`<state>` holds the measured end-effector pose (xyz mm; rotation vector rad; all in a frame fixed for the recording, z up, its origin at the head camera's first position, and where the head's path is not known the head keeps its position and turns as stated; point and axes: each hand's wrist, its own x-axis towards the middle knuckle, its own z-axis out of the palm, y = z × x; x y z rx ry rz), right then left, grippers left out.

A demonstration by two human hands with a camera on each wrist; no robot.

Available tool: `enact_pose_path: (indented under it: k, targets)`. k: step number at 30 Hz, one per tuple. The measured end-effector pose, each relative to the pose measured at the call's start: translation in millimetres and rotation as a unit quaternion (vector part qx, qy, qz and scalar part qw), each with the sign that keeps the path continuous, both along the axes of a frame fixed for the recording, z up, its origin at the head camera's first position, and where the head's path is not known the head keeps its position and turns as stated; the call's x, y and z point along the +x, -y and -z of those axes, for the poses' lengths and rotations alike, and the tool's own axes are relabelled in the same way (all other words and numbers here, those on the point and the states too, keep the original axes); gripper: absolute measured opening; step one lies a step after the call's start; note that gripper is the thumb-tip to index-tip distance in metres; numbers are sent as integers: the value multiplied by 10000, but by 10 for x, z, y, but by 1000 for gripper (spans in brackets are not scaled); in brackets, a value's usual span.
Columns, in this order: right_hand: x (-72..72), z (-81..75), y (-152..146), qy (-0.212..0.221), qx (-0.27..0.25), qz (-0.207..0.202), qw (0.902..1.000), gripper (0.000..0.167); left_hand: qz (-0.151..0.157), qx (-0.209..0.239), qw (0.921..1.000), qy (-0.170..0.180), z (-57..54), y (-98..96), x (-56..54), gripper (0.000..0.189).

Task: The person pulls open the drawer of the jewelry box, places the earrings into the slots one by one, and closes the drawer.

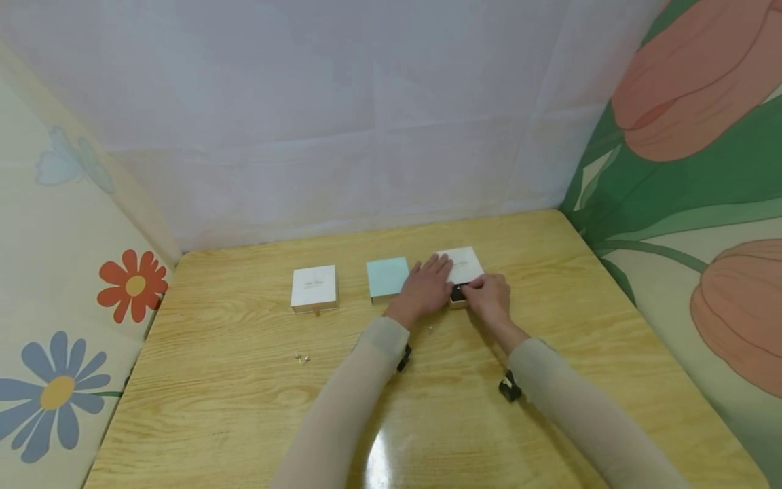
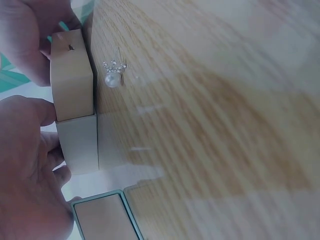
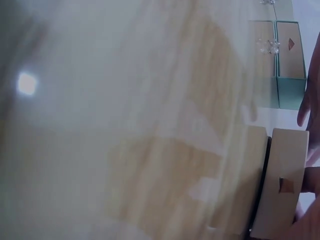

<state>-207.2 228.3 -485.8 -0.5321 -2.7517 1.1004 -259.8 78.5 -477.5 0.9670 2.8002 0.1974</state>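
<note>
A white drawer-type box lies at the right of the row, its drawer pulled out toward me and lined in black. My left hand rests on the box's left side, fingers laid across its top, the thumb by the drawer. Over the drawer is my right hand, fingertips bent down to the black lining; whether they pinch something small is hidden. In the left wrist view the drawer's tan front shows a small tab. In front of it lies a pearl earring with a sparkling crown.
A light teal box stands left of my left hand, and another white box farther left, its pull tab facing me. Small shiny earrings lie on the wooden table at the left. A white cloth hangs behind the table.
</note>
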Motion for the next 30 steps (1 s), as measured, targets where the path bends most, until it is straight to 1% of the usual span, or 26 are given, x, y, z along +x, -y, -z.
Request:
enact_pose_path:
  k: [6,13,20,26,30]
  targets:
    - [55,-77,-33,182,-277,-147,9993,26,-10,47,10000,-26,29,-3,-13,58]
    - [91,-134,-88,298,-232,-418,9984,27,-37,60,10000,-51,41,-5,-19,58]
    - [138,-179,-150,627,-193,-669,9956,33,15,39,10000,-51,26,-4,-22,58]
    - [225,-244,-152,577,33,-703,9958,38,80,-66,9999,-89,-30,13,-6,58]
    - [275,-263,-162,554,41,-676,9962,40,100,-55,9999,-113,-39,16,1,57]
